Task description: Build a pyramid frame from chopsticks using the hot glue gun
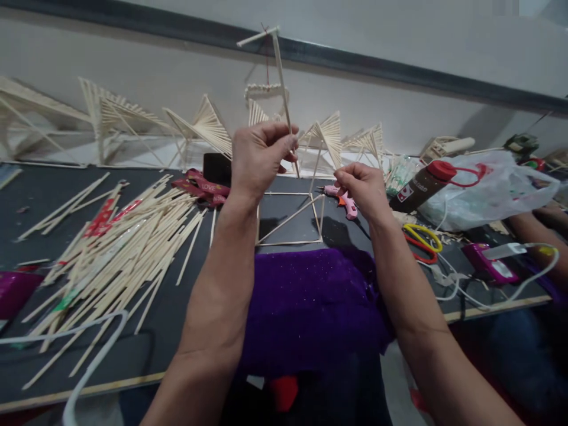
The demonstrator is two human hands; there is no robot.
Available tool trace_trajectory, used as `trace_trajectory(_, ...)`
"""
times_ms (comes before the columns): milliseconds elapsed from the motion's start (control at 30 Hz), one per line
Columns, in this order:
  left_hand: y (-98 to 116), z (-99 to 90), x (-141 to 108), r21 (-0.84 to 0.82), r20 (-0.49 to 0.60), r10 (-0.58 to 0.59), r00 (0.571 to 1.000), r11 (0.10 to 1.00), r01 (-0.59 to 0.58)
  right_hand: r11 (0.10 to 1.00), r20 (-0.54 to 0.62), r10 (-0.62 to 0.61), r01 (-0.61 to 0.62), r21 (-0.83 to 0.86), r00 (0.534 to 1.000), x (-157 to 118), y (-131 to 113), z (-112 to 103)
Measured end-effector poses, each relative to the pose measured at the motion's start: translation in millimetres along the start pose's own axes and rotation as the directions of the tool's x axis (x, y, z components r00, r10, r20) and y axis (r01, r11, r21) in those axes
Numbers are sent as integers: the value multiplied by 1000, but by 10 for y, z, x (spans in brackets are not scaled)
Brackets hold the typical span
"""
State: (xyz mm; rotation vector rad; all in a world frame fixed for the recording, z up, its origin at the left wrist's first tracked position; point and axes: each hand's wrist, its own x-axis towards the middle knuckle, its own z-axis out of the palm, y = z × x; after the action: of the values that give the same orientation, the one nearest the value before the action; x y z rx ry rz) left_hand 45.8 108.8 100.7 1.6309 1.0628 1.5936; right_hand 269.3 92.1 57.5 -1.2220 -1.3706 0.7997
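Note:
My left hand [260, 157] is closed in a pinch on a thin wooden stick [281, 74], held upright above the table. A short crosspiece [257, 36] joins its top at an angle, with a red string [267, 68] hanging from it. My right hand [366, 184] is closed, thumb against fingertips, just right of the stick; what it pinches, if anything, is too small to make out. Below both hands lies a rectangular stick frame [290, 242] with a diagonal piece. A pink glue gun [348, 206] rests beneath my right fingers. Purple cloth [310, 307] covers the near edge.
Loose wooden sticks [133, 254] spread over the left side. Several twisted stick models [208, 121] line the wall. On the right are a dark bottle [415, 189] with a red cap, a plastic bag [488, 183], a magenta box [490, 263] with white cable, and another person's arm [539, 231].

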Motion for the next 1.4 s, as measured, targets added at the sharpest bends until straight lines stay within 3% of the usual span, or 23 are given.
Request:
trace_trajectory(100,-53,36,13,42,16,-59,998,997,58,998,-22,24,-23,53,999,109,-8,114)
trace_trajectory(300,-197,189,7,84,52,-145,988,987,140,999,-48,33,-31,40,998,117,71,128)
trace_trajectory(733,-570,259,65,276,158,-85,984,960,39,983,-16,159,-160,-95,987,112,306,184)
trace_trajectory(1067,-607,351,52,300,202,-52,978,954,-11,972,33,124,-115,-205,992,143,434,106)
trace_trajectory(1400,-704,379,54,265,265,-145,953,962,72,971,63,101,-85,-225,993,132,494,131)
